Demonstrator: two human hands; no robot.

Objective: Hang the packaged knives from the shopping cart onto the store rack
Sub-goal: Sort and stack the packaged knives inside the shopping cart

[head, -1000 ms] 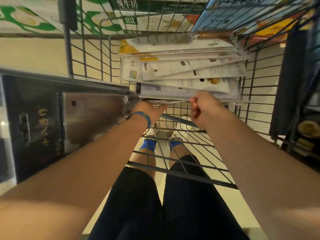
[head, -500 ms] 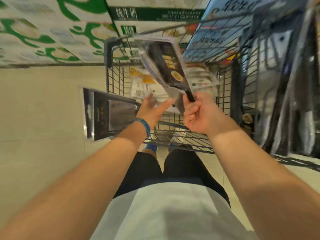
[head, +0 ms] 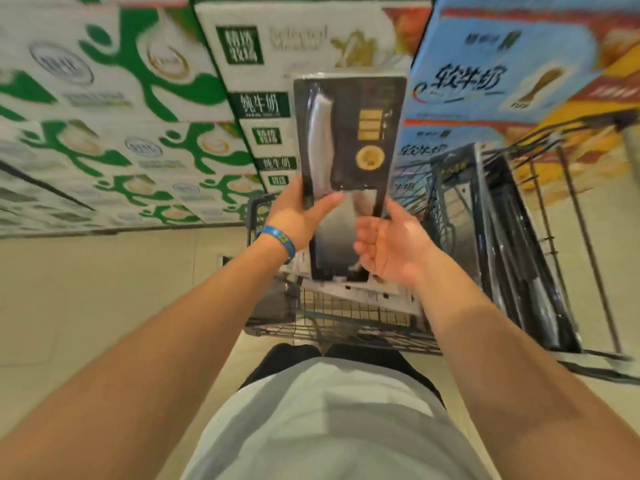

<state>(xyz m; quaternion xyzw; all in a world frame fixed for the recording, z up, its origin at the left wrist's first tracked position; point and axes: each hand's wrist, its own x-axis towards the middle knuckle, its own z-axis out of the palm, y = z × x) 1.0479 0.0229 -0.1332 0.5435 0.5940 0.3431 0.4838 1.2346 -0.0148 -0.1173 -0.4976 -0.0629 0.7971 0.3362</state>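
Left hand (head: 294, 221) grips the knife pack (head: 349, 133) at its 8 o'clock edge; right hand (head: 391, 247) sits open at 5, over the cart (head: 346, 329).

- The shopping cart (head: 346, 327) stands at 12 o'clock, just before the person.
- The packaged knife (head: 349, 150) is upright above it, with the left hand (head: 298, 216) at its 8 o'clock edge and the right hand (head: 391, 247) just beside 5 o'clock.
- The rack (head: 502, 237) is at 2 o'clock, beside the cart.
- Stacked cartons (head: 138, 116) are behind the cart.
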